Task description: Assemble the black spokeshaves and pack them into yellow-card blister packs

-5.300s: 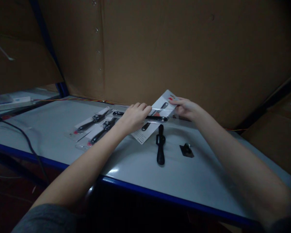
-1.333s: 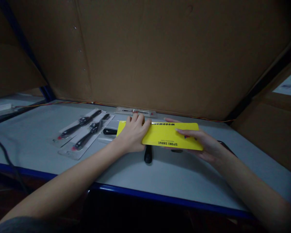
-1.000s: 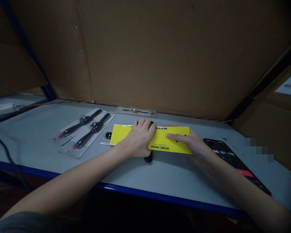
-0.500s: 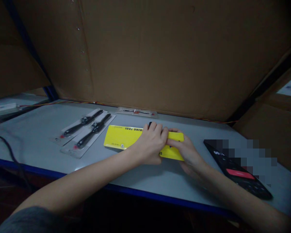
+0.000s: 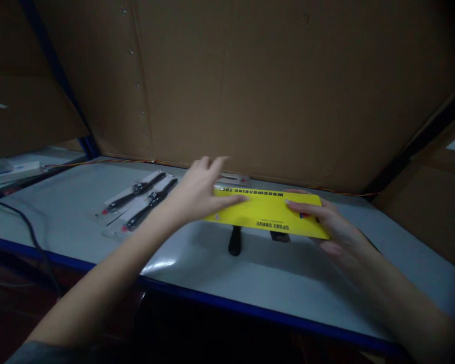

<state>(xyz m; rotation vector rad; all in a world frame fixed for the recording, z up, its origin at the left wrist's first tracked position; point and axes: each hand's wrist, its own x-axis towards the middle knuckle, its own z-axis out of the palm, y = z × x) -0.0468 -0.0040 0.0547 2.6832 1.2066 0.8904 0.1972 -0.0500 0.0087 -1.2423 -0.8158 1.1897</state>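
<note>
On my worktop (image 5: 288, 283), one black handle (image 5: 235, 242) and one small dark piece (image 5: 280, 236) lie partly hidden behind a single yellow card (image 5: 258, 208) marked "SPOKE SHAVE". My right hand (image 5: 335, 227) grips the card's right end; my left hand (image 5: 197, 194) is open, fingers spread, thumb over its face, contact unclear. The step appears to be handling this packaging; the next move likely calls for steadying the free end. Farther off, two packaged tools (image 5: 136, 191) lie at left, one pack (image 5: 239, 180) near the cardboard wall (image 5: 269, 101).
</note>
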